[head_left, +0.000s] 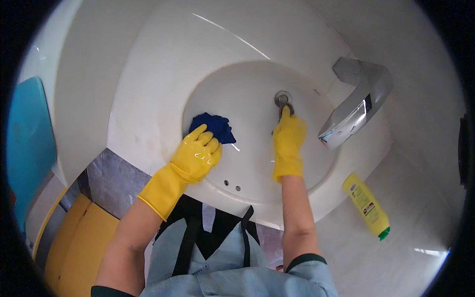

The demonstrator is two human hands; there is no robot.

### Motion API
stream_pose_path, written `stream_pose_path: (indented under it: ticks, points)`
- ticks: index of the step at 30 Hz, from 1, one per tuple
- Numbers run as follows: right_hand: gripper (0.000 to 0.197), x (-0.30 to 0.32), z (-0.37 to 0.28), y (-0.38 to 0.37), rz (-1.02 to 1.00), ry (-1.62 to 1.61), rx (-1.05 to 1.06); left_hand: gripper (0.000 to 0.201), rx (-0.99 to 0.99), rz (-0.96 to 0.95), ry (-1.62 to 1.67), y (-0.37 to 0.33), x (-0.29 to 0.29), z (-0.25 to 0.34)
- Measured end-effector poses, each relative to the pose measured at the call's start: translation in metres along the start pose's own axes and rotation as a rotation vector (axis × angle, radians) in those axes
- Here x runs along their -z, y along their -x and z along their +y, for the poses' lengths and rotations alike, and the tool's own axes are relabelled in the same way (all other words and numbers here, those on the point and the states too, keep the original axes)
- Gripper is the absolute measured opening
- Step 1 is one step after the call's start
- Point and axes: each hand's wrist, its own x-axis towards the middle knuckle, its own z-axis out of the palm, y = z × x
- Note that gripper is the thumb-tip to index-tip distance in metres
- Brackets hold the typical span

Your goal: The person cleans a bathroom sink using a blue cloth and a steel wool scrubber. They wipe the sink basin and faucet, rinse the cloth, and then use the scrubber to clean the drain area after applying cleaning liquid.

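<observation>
Two hands in yellow rubber gloves work inside a white oval ceramic basin (163, 74). Left hand (197, 154) presses a crumpled dark blue cloth (213, 127) against the basin's near-left wall, grip curled over it. Right hand (288, 138) reaches to the round metal drain (283, 97), grip closed there; whether it pinches anything is unclear. Nearby stand a chrome faucet (354, 106) and a yellow plastic bottle (366, 204).
</observation>
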Motion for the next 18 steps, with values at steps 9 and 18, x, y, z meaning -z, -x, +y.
stream_pose_path:
  ticks: [9, 18]
  points:
    - [0.032, -0.030, 0.039, -0.056, 0.099, 0.099, 0.173, 0.034, -0.017, -0.016, 0.003, -0.005, 0.002, -0.003]
    - [0.034, -0.037, 0.034, -0.017, 0.208, -0.020, 0.029, 0.034, -0.002, -0.006, 0.022, 0.001, -0.001, -0.002]
